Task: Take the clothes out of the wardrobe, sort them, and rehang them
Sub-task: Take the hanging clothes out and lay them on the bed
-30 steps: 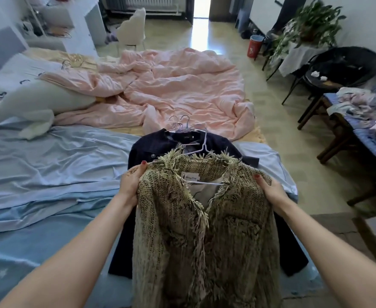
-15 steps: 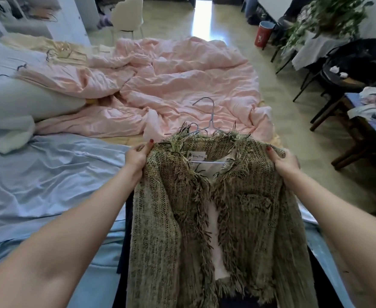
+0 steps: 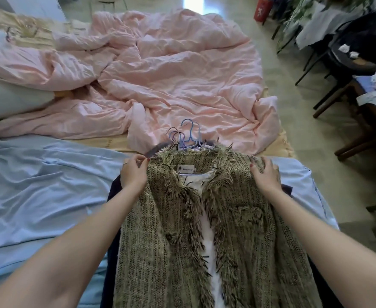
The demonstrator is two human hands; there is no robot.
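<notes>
Bedroom with a wide bed (image 3: 38,196) covered by a pale blue sheet, seen from above by the person leaning over its near edge. On that edge lies an olive-green tweed jacket (image 3: 238,230) with shaggy fringe along its collar and open front, laid face up with its collar pointing away. A white label shows inside the neck, and pale lining shows down the opening. It lies on top of a dark navy garment (image 3: 113,252), whose edges peek out at both sides. Several light blue hanger hooks (image 3: 190,134) stick out above the collar.

Left hand (image 3: 134,172) pinches the jacket's shoulder edge between thumb and fingertips, by the collar. Right hand (image 3: 266,174) lies on the other shoulder, fingers together and mostly flat on the cloth; whether they curl over the edge I cannot tell.

Beyond the jacket, a crumpled pink duvet (image 3: 171,74) covers the far half of the bed. To the right, on the tiled floor, stand dark wooden chairs (image 3: 360,121) piled with cloth, and a red bin (image 3: 263,8) sits near the top
</notes>
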